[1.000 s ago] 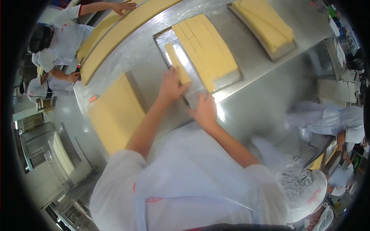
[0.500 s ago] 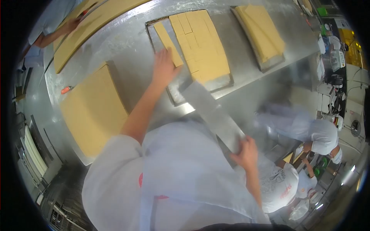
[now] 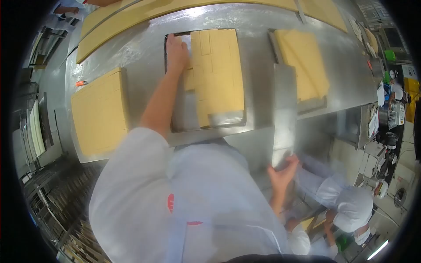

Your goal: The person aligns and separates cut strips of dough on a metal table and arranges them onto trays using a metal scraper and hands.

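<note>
My left hand [image 3: 177, 55] lies over the upper left of a shallow metal tray [image 3: 180, 118], fingers stretched and thumb apart. It touches a narrow yellow strip [image 3: 189, 79], whose upper part it partly hides. Beside that strip, flat yellow sheet pieces [image 3: 219, 74], looking like dough or cake, fit edge to edge in the tray. Bare metal shows at the tray's left and lower right. My right hand [image 3: 283, 173] grips one end of a long, wide metal blade [image 3: 284, 109]. The blade points away from me, between this tray and the one to the right.
Stacked yellow sheets [image 3: 302, 65] fill a right-hand tray. A thick yellow slab [image 3: 101, 114] lies left, a small red-orange object [image 3: 80, 83] behind it. A long yellow sheet [image 3: 175, 11] runs along the back. Co-workers in white [image 3: 351, 206] are at lower right; another person's arm [image 3: 66, 9] is upper left.
My left hand has moved to the tray's far left corner, and the strip now lies against the other pieces. The blade has swung right, away from the tray. The view has turned.
</note>
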`<state>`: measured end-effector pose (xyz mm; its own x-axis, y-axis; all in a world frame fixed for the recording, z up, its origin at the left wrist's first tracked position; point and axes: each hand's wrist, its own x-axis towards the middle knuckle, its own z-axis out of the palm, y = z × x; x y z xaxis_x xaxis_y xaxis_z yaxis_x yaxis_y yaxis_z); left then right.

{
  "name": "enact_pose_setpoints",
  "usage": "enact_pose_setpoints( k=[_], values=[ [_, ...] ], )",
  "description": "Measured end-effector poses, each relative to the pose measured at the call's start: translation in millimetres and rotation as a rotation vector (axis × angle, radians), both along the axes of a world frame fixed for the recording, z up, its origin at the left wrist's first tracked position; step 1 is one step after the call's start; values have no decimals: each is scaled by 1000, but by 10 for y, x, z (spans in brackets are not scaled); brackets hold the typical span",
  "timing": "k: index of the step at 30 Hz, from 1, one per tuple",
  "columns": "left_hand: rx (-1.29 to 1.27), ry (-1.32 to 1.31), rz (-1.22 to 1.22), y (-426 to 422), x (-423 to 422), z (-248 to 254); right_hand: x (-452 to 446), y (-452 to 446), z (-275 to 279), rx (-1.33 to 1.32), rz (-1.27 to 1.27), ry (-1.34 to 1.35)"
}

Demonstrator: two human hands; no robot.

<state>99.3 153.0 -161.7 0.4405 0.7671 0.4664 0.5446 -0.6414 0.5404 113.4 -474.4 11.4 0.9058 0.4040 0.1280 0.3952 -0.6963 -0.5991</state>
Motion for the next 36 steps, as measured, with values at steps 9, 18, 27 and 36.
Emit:
enact_pose_setpoints(
  k=[9,18,27,36],
  values=[
    [-360,-74,12,-49,274,166,327,-227,-156,-80,85,165],
    [-523,-39,-124,282,-240,-293,170,173,-285,-76,116,233],
    [-423,-78,-83,315,63,-23,179,533,-93,-30,94,304],
    [-627,-142,-217,262,30,65,-198,715,103,-7,16,359]
  ],
)
